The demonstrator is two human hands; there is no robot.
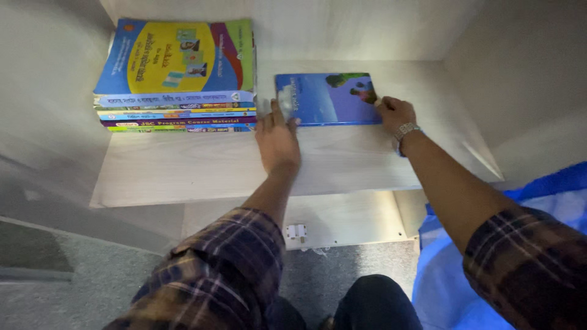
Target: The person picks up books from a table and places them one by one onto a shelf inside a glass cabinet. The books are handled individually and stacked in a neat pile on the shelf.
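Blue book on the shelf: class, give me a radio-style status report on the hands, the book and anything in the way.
Left hand flat on blue book, near corner. Right hand at its right edge. Book lying flat on shelf. Book stack close on its left.

The blue book (330, 98) has a glossy paper cover that catches a pale sheen near its left edge. The stack of books (177, 76) beside it shows the same smooth, slightly shiny printed card on the top cover and on the spines. The shelf (202, 165) is pale laminated board with a faint wood grain, smooth and matt. The wristwatch (405, 130) by the right hand (396, 113) has a metal band with a dull shine. The sleeves (226, 263) are soft woven plaid cloth. The floor (92, 281) is grey carpet, rough and matt. The blue cloth (544, 201) looks thin and smooth.
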